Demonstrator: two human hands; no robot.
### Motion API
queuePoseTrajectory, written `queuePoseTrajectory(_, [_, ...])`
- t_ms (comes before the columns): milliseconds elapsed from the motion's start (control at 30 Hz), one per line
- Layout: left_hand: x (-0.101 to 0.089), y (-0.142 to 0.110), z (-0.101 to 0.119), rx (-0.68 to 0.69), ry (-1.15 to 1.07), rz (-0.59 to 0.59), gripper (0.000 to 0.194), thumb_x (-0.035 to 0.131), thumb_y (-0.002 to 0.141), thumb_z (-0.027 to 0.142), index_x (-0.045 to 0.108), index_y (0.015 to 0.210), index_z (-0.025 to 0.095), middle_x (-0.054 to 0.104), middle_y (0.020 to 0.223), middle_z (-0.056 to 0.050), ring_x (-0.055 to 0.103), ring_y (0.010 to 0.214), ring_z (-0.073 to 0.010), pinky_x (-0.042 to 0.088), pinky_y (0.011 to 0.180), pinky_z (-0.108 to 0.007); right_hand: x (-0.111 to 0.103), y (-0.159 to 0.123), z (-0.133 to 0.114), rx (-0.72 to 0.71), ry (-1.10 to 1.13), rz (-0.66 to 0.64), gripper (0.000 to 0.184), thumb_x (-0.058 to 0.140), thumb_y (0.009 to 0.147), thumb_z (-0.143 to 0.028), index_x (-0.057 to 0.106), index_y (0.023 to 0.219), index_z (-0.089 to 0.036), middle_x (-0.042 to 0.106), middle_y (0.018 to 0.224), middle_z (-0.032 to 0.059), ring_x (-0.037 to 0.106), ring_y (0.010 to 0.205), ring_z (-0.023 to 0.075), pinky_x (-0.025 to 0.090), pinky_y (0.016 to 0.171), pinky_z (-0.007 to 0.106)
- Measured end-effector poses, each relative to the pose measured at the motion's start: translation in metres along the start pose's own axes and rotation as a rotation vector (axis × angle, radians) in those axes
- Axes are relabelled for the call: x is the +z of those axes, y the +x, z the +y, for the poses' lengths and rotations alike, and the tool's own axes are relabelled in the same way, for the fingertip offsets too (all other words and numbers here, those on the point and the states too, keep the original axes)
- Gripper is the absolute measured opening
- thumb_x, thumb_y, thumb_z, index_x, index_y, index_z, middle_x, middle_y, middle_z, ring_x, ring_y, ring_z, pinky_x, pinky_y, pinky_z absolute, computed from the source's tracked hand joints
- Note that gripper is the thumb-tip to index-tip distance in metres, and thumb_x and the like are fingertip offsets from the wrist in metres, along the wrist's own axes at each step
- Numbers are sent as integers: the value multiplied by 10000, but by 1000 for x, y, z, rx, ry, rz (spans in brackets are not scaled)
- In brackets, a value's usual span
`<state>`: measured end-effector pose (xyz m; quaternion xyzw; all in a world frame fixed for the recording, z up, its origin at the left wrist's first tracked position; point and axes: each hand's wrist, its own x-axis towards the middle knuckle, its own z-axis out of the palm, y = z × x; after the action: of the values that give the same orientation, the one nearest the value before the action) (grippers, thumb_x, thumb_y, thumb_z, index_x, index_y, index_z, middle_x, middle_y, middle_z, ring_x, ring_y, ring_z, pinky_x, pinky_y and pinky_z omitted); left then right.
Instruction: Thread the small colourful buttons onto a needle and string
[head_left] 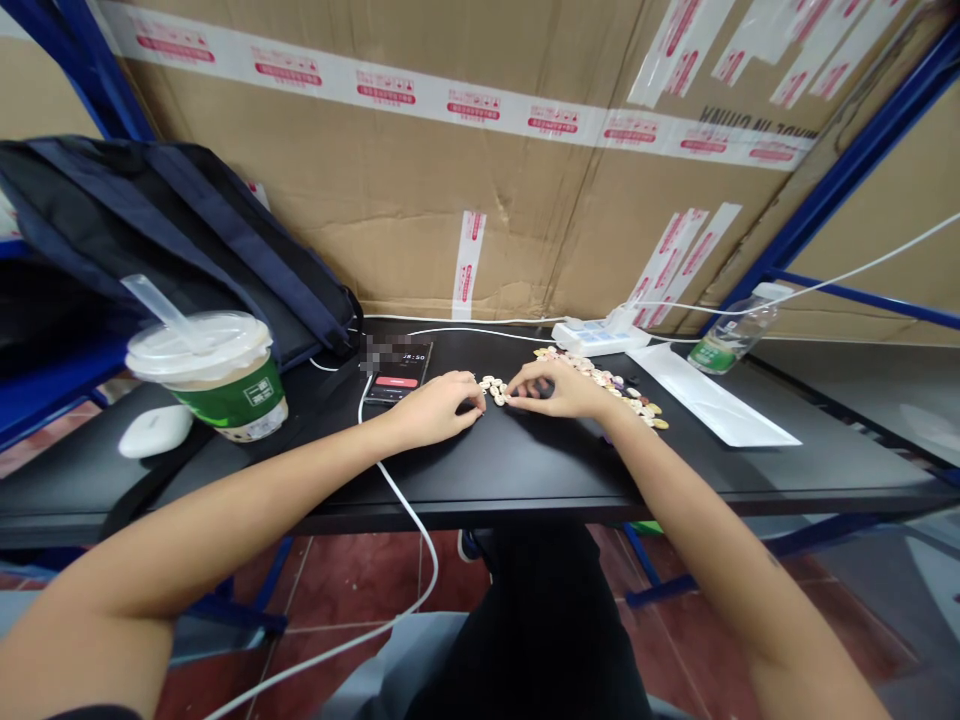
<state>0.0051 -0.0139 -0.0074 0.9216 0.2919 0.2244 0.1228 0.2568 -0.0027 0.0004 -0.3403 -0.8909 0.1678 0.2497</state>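
Observation:
On the black table lies a small cluster of pale, flat, button-like pieces [493, 388]. My left hand [441, 408] rests on the tabletop just left of them, fingers curled together; whatever its fingertips may hold is hidden. From the other side my right hand [556, 388] reaches in, thumb and forefinger pinched at the cluster's right edge on what looks like one of these pieces. Behind and beneath the right hand and wrist spreads a larger pile of similar pieces [646, 408], some yellow, red or purple. The right forearm hides part of that pile.
A phone [397, 370] lies beside my left wrist, its white cable [409, 510] hanging over the table edge. Left stand a lidded drink cup [217, 375], a white case [155, 432] and a backpack [202, 220]. Right are a power strip [600, 338], white tray [712, 395] and bottle [739, 330].

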Motion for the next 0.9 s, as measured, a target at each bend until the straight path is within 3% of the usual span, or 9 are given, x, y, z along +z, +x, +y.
queuePoseTrajectory(300, [-1,3,6,29,-237,-64,85,615,829,153,674,889,166,674,888,-42,618,833,-158,474,779,-270,1,-1,7,-40,85,-20,203,712,802,-381,749,825,-183,726,871,66,619,740,157,493,682,293])
queuePoseTrajectory(600, [8,6,-10,-299,-622,23,177,744,746,213,646,867,129,696,824,-44,689,714,-144,546,708,-263,7,1,-4,66,328,-71,315,752,753,-372,759,999,-175,672,927,59,643,703,124,581,702,294])
queuePoseTrajectory(733, [8,8,-10,-348,-722,53,145,717,733,95,661,865,115,692,830,-36,685,722,-122,547,747,-257,13,2,-7,58,486,-61,337,786,734,-371,755,999,-165,648,980,62,675,767,136,598,799,333])
queuePoseTrajectory(900, [7,9,-8,-348,-848,56,192,723,713,51,671,889,106,704,846,-37,685,771,-119,551,807,-276,18,5,-12,78,513,-56,323,788,735,-369,753,970,-151,660,975,68,694,824,162,590,847,359])
